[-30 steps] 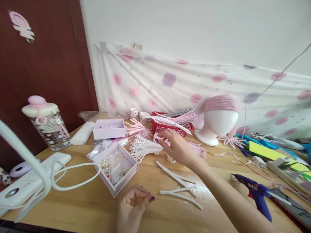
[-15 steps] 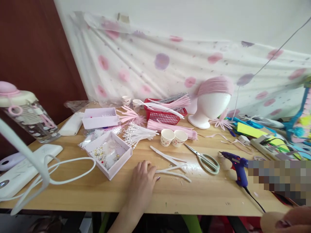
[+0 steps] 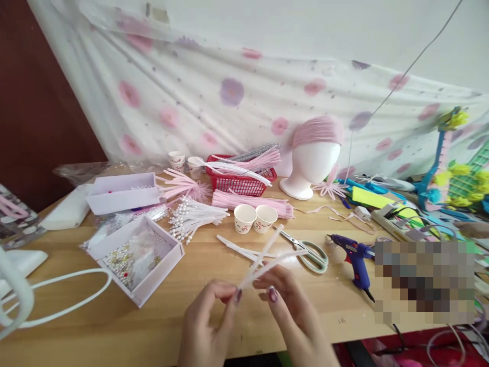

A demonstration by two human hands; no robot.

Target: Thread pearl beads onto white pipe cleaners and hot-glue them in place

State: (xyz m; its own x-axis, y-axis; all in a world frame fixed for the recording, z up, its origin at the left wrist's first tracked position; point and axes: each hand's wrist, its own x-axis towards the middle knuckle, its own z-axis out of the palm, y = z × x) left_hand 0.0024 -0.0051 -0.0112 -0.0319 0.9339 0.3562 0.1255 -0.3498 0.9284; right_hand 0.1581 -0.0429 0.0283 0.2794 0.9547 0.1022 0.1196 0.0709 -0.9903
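- Lilac card box (image 3: 162, 275) sits open at the lower left of the frame, small beads and a clear packet inside.
- Left hand (image 3: 208, 318), bottom centre, pinches narrowly on the near end of two fuzzy white strips (image 3: 269, 247).
- Those strips splay in a narrow V, long axes running up and right from the left fingertips — one steep, the other flatter, crossing above the right hand's fingers. More white strips (image 3: 234, 246) lie on the table just beyond.
- Paper cups (image 3: 245, 219), a pair at centre, carry red and dark printed marks, too small to read.
- Right hand (image 3: 298, 318) is beside the V, its fingers curled and partly open; whether they touch a strip, I cannot tell. The left hand is nearer the joined end.
- Scissors (image 3: 315, 257) lie right of centre, handles towards the lower right.
- Glue gun (image 3: 357, 260), farther right — its label is illegible.
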